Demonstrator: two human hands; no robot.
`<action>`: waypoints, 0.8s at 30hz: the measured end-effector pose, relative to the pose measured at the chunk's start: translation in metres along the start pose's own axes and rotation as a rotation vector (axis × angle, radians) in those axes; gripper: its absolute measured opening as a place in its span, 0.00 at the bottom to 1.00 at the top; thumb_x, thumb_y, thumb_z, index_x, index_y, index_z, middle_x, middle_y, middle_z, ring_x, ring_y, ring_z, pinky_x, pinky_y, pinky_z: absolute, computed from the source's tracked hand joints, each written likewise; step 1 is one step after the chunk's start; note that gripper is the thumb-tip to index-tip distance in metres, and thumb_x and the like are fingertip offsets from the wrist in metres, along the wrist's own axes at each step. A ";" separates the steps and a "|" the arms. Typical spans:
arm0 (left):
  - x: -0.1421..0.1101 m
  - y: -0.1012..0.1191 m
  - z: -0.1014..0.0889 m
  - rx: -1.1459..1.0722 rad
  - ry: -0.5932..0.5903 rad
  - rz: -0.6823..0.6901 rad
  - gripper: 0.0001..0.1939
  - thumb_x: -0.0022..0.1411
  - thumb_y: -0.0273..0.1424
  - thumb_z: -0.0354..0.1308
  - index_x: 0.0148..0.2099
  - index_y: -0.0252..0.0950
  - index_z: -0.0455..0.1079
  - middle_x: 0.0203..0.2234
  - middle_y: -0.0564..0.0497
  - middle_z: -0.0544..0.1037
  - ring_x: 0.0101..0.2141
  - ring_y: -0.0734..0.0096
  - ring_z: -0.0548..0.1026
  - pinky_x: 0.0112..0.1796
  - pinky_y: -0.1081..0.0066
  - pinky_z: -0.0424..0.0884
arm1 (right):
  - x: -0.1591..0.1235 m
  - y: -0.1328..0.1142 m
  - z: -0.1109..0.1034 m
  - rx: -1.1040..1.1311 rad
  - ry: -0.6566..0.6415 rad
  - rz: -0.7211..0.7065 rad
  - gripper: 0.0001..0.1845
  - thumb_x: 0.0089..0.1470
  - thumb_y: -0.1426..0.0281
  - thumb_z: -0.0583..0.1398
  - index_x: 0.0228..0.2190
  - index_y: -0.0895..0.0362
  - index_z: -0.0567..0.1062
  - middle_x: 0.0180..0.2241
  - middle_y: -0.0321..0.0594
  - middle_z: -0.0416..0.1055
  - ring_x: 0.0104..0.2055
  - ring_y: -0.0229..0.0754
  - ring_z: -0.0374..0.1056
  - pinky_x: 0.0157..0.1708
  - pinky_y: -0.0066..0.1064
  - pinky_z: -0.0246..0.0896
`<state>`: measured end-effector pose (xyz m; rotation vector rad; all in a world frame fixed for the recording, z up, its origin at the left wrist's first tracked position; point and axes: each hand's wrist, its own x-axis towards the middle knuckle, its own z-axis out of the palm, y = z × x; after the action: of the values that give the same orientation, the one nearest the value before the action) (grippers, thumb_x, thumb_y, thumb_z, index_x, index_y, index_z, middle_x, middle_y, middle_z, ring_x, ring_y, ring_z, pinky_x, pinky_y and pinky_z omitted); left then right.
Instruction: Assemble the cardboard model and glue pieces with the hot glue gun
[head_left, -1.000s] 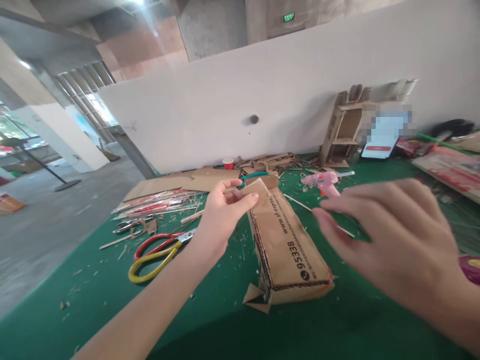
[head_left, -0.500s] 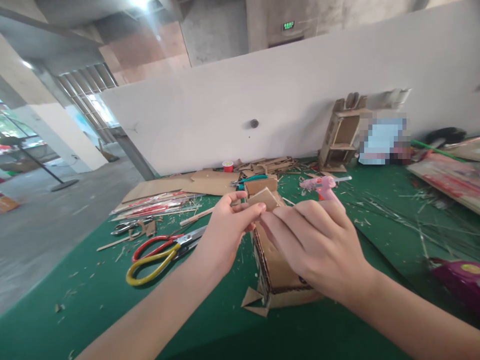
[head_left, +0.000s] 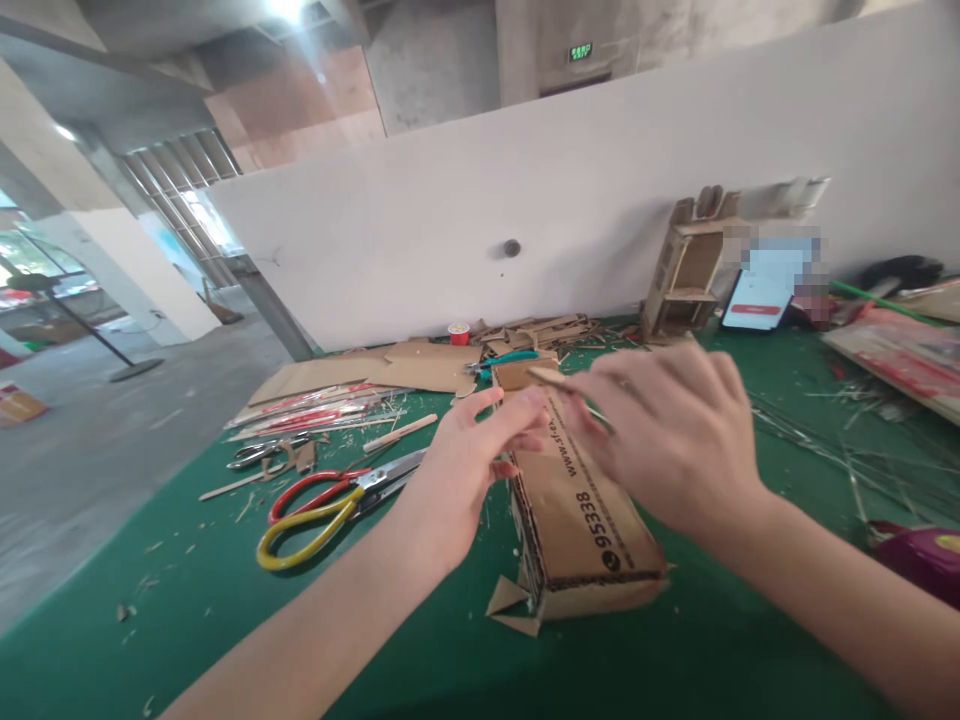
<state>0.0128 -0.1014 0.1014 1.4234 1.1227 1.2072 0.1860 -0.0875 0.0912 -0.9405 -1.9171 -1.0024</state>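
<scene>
Pinching at mid-frame, my left hand (head_left: pixel 469 455) has its thumb and forefinger closed together beside a small cardboard piece (head_left: pixel 553 378), though I cannot tell whether they actually grip it. My right hand (head_left: pixel 671 435) comes in from the right with fingers curled, and its fingertips hold that same thin piece edge-on just above center of the frame. Directly under both hands lies a long flattened cardboard box (head_left: pixel 581 520) printed with 95338, running from center toward the lower middle, with small triangular offcuts (head_left: pixel 510 605) at its near end. Left of it, in the lower left-center, red-and-yellow-handled scissors (head_left: pixel 330 505) lie flat on the green table mat (head_left: pixel 225 620). Farther up and left I see flat cardboard sheets (head_left: pixel 360 372) and red-printed strips (head_left: pixel 315 405), with a wooden stick (head_left: pixel 401 432) near them. A small red spool (head_left: pixel 458 333) stands by the white wall (head_left: pixel 525 200) at center. At upper right, a cardboard shelf model (head_left: pixel 686 275) leans against the wall, with a phone (head_left: pixel 757 298) just beside it.
</scene>
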 end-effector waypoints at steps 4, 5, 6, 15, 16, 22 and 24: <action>-0.010 0.017 -0.005 -0.070 -0.043 -0.128 0.19 0.59 0.50 0.54 0.31 0.38 0.67 0.26 0.49 0.73 0.24 0.72 0.69 0.23 0.70 0.62 | 0.001 0.020 0.015 0.400 -0.091 0.686 0.07 0.53 0.65 0.60 0.29 0.54 0.75 0.26 0.39 0.73 0.27 0.41 0.64 0.26 0.34 0.57; -0.010 0.019 -0.007 -0.020 -0.033 -0.071 0.20 0.60 0.49 0.54 0.27 0.38 0.64 0.22 0.51 0.68 0.22 0.74 0.65 0.22 0.70 0.60 | 0.000 0.022 0.019 0.515 -0.141 0.846 0.08 0.52 0.63 0.60 0.29 0.54 0.76 0.24 0.38 0.73 0.25 0.40 0.64 0.24 0.32 0.56; -0.008 0.019 -0.009 0.039 -0.008 -0.002 0.21 0.61 0.48 0.53 0.25 0.38 0.60 0.19 0.53 0.64 0.21 0.75 0.63 0.22 0.71 0.59 | -0.002 0.023 0.022 0.616 -0.179 0.983 0.09 0.51 0.62 0.60 0.29 0.54 0.76 0.24 0.38 0.73 0.24 0.40 0.64 0.22 0.31 0.56; 0.058 -0.070 -0.043 0.115 -0.152 0.107 0.38 0.54 0.34 0.59 0.64 0.41 0.46 0.62 0.42 0.56 0.62 0.53 0.54 0.57 0.54 0.54 | -0.012 0.018 0.043 0.761 -0.242 1.388 0.10 0.44 0.61 0.62 0.28 0.53 0.76 0.28 0.39 0.74 0.33 0.45 0.69 0.30 0.35 0.60; 0.060 -0.075 -0.046 0.113 -0.264 0.086 0.42 0.55 0.36 0.60 0.66 0.42 0.43 0.62 0.41 0.57 0.62 0.51 0.53 0.58 0.52 0.53 | -0.014 0.018 0.046 0.755 -0.253 1.374 0.09 0.44 0.61 0.62 0.28 0.53 0.75 0.28 0.39 0.74 0.32 0.45 0.70 0.30 0.35 0.61; 0.057 -0.066 -0.060 0.393 -0.414 0.092 0.50 0.51 0.41 0.66 0.68 0.44 0.40 0.59 0.39 0.59 0.57 0.45 0.60 0.53 0.49 0.60 | -0.022 0.019 0.053 0.661 -0.326 1.098 0.07 0.47 0.62 0.61 0.25 0.52 0.73 0.27 0.38 0.75 0.31 0.45 0.71 0.33 0.38 0.64; 0.057 -0.062 -0.065 0.438 -0.447 0.097 0.55 0.48 0.40 0.68 0.69 0.46 0.38 0.61 0.39 0.57 0.56 0.44 0.62 0.52 0.48 0.61 | -0.021 0.016 0.050 0.640 -0.329 1.036 0.07 0.48 0.63 0.61 0.26 0.53 0.74 0.28 0.38 0.76 0.32 0.44 0.71 0.35 0.37 0.65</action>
<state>-0.0508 -0.0298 0.0542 1.9798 1.0420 0.6682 0.1949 -0.0428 0.0578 -1.4747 -1.4659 0.3613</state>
